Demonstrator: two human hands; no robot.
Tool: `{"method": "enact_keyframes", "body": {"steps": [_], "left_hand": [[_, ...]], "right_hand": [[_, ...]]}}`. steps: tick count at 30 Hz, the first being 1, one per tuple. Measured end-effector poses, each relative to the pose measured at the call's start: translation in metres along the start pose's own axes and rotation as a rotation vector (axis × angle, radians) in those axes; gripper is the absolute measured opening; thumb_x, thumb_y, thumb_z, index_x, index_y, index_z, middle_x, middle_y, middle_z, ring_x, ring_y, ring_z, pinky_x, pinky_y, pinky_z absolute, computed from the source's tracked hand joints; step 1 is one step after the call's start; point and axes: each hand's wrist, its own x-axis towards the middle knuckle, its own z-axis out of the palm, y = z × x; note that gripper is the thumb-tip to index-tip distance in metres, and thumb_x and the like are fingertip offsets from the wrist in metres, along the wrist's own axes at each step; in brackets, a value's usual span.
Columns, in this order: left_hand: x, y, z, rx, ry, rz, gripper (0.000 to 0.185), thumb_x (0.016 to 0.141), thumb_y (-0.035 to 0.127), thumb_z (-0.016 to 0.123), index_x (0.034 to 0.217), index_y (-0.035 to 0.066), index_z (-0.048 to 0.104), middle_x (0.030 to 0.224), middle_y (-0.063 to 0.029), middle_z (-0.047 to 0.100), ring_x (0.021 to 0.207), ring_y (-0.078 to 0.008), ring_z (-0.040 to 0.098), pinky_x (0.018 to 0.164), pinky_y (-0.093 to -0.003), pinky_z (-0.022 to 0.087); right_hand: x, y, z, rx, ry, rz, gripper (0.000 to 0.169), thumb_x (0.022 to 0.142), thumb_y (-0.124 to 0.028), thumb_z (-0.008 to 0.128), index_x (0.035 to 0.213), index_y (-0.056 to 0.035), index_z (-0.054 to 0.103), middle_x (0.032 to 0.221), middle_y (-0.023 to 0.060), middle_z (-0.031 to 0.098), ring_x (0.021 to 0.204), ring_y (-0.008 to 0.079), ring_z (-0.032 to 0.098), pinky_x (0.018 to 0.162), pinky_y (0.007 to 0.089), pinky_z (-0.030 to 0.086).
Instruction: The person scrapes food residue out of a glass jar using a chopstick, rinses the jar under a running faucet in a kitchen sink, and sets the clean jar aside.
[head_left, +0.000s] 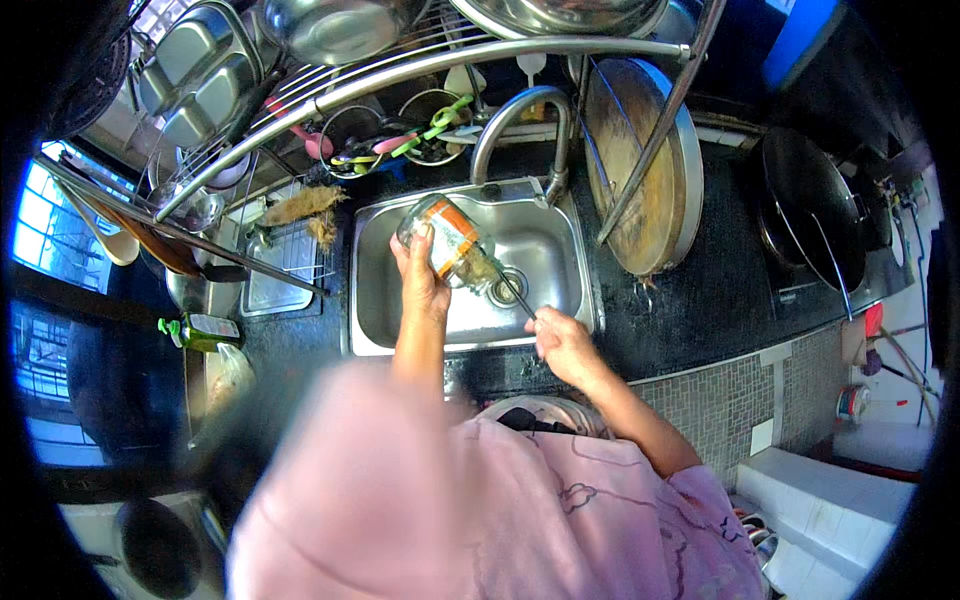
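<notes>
My left hand grips a clear jar with an orange and white label, tilted with its mouth down to the right over the stainless steel sink. Something pale brown shows at the jar's mouth; whether it is inside is hard to tell. My right hand holds a thin dark handle that runs up to the mouth of the jar. What sits at the handle's far end is hidden. Below the jar's mouth lies the sink drain. A curved metal faucet stands at the sink's back edge.
A metal dish rack with bowls and trays crosses above the sink. Round wooden boards lean at the right, with a dark wok beyond. At the left are a metal tray, a fibrous scrubber and a green bottle.
</notes>
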Motion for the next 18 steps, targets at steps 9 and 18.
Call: {"method": "enact_keyframes", "body": {"steps": [9,18], "left_hand": [[-0.007,0.001,0.004,0.092,0.039,-0.102,0.066,0.081,0.023,0.076,0.133,0.016,0.035,0.121,-0.0080,0.054,0.111,-0.0227,0.055,0.091,-0.0437,0.049],[0.001,0.013,0.007,-0.137,-0.052,-0.243,0.045,0.086,0.033,0.067,0.123,0.009,0.057,0.114,-0.0113,0.065,0.103,-0.0297,0.064,0.091,-0.0490,0.053]], "right_hand": [[0.022,0.007,-0.004,-0.554,-0.157,-0.204,0.011,0.090,-0.010,0.052,0.089,0.0007,0.052,0.075,0.0247,0.064,0.073,0.0457,0.063,0.063,0.0530,0.050],[0.015,0.010,-0.025,0.770,-0.727,0.399,0.026,0.103,-0.026,0.046,0.096,-0.0024,0.055,0.061,-0.0060,0.036,0.046,0.0014,0.026,0.038,0.0187,0.021]]}}
